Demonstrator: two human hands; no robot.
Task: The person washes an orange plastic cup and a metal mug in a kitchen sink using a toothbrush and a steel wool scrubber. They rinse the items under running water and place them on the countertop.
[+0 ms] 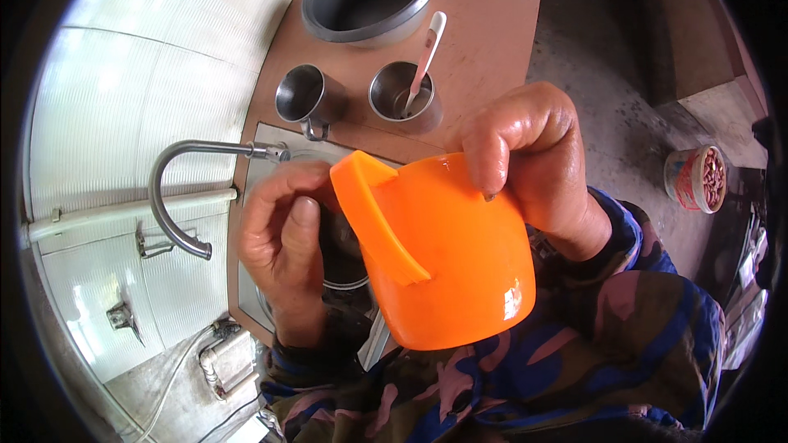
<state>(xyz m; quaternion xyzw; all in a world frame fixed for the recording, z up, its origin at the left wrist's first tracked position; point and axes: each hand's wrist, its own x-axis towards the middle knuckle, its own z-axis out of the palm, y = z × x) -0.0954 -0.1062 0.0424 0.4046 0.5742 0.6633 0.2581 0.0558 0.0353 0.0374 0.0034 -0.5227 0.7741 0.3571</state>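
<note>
An orange plastic mug (455, 246) with a broad handle (381, 227) is held tilted over the sink's near side, in front of my body. My right hand (535, 160) grips its rim, thumb on the outer wall and the other fingers mostly hidden. Wet skin shines on that hand. To the left of the handle is my left hand (286, 240), with curled fingers whose tips pass behind the mug. Whether they hold or touch it cannot be made out. Below, partly covered by mug and hands, lies the sink (251, 277) with a dark round vessel (345, 274) in it.
A curved metal tap (161, 197) arches at the left by the white wall panels (141, 92). On the brown counter (492, 24) stand a metal mug (300, 93), a metal cup (403, 92) holding a white-handled utensil (433, 37), and a grey pot (369, 0). A filled bucket (695, 178) sits right.
</note>
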